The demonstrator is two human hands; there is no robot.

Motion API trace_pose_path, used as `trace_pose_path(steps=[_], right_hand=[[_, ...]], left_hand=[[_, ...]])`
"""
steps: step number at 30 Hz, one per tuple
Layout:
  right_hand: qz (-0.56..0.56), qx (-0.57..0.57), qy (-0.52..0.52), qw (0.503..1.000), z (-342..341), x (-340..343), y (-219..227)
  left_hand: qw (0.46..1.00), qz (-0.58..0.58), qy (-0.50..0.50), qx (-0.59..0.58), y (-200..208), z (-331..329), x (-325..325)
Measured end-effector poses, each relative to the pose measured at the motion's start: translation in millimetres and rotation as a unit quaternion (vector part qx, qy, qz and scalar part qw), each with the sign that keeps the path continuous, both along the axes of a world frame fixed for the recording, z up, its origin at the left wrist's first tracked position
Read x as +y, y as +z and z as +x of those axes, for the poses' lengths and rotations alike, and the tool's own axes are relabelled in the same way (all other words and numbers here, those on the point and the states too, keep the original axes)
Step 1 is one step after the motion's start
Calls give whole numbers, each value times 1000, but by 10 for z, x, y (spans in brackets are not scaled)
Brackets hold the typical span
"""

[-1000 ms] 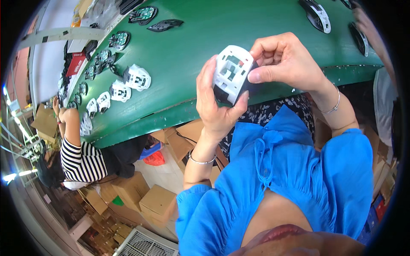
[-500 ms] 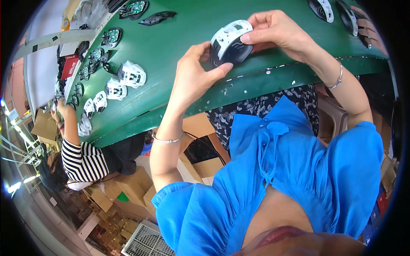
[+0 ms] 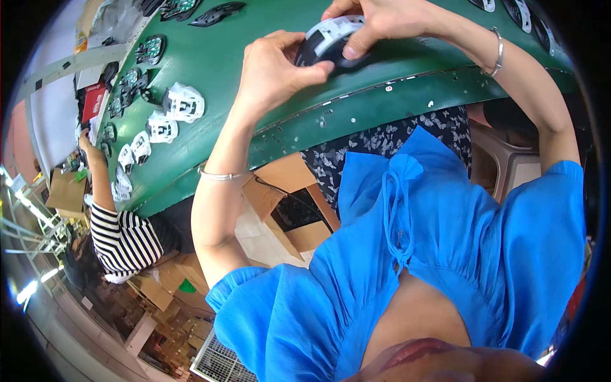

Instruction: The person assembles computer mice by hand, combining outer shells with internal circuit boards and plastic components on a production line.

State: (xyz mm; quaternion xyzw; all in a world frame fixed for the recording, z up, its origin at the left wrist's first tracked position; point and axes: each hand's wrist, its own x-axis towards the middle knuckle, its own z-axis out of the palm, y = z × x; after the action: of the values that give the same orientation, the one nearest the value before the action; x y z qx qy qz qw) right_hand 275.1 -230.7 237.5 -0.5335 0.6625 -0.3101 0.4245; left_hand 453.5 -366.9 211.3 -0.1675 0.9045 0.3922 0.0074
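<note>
the left hand (image 3: 270, 70) grips the left end of a black-and-white mouse shell (image 3: 326, 33): thumb along the near edge, fingers curled behind. the right hand (image 3: 388, 19) grips the opposite end, thumb pressed on the dark face, fingers behind the upper edge. both hands are closed to the width of the part. the shell is tilted, slightly blurred, and located over the green table (image 3: 223, 70), near its front edge; contact with the table surface cannot be determined.

on the table, to the left, white shells (image 3: 184, 103) form a curved row. beyond them lie black bases (image 3: 151, 49) carrying green circuit boards, and a separate black shell (image 3: 217, 14). further black-and-white shells (image 3: 519, 14) lie at the far right.

below the table front, an open cardboard box (image 3: 286, 172) has its flaps spread; it contains a flat black item (image 3: 296, 213), type not discernible. a second open carton (image 3: 63, 194) stands at the far left; its contents cannot be seen. a red box (image 3: 94, 102) and clear plastic bags (image 3: 118, 25) are positioned beyond the table's left edge. a co-worker in a striped top (image 3: 130, 242) extends an arm toward that edge.
</note>
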Motion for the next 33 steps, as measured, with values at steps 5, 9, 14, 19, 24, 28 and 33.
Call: trace_pose_path(steps=[5,9,14,19,24,28,33], right_hand=[[-24,24,-29,999,-54,-50,-114],[71,-85,3,994,-216,-116,-117],[-20,-93,-52,994,-151,64,-249],[-40,-62,-33,997,-87,88,-179],[-125,53,-112,984,-315,198,-196],[-128,460,-393,786,-456,463,-321],[-98,457,-407,785,-279,768,-794]], left_hand=[[983,177,41,-9,-65,7,-93],[974,222,46,-10,-38,40,-125],[953,296,51,36,-79,91,-16],[963,250,63,79,-142,114,1],[957,159,163,182,-291,-9,301],[931,40,245,266,-379,243,395],[905,61,258,333,-612,634,371]])
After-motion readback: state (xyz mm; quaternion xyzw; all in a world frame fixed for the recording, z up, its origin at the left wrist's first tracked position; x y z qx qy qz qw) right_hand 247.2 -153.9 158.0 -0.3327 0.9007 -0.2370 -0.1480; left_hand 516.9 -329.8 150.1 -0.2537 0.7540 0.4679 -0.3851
